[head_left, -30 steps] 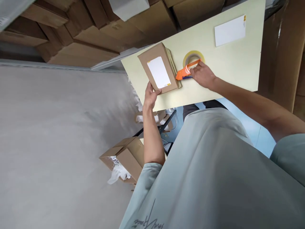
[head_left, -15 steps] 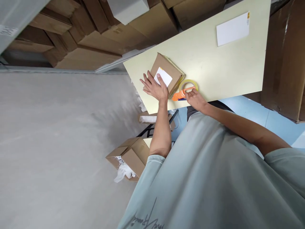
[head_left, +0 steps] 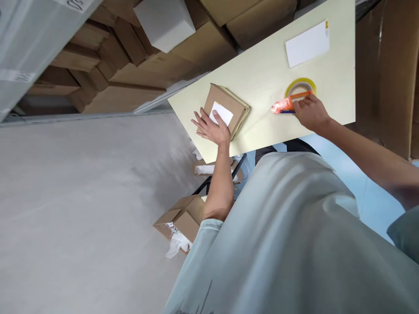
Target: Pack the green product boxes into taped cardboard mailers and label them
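Observation:
A small brown cardboard box (head_left: 229, 107) with a white label (head_left: 221, 114) lies on the pale yellow table (head_left: 262, 74). My left hand (head_left: 209, 128) rests flat on the box's near end, fingers spread. My right hand (head_left: 310, 113) grips the orange tape dispenser (head_left: 288, 104) with its roll of clear yellowish tape (head_left: 300, 86), well to the right of the box and just above the table.
A white sheet with a yellow corner (head_left: 307, 43) lies at the table's far right. Stacked cardboard cartons (head_left: 157, 65) stand beyond the table. An open carton with white packing (head_left: 178, 222) sits on the floor beside my left arm. A black stand (head_left: 222, 172) is under the table.
My right hand has carried the tape dispenser away from the box, to the right. My left hand went from gripping the box's edge to lying flat on its top.

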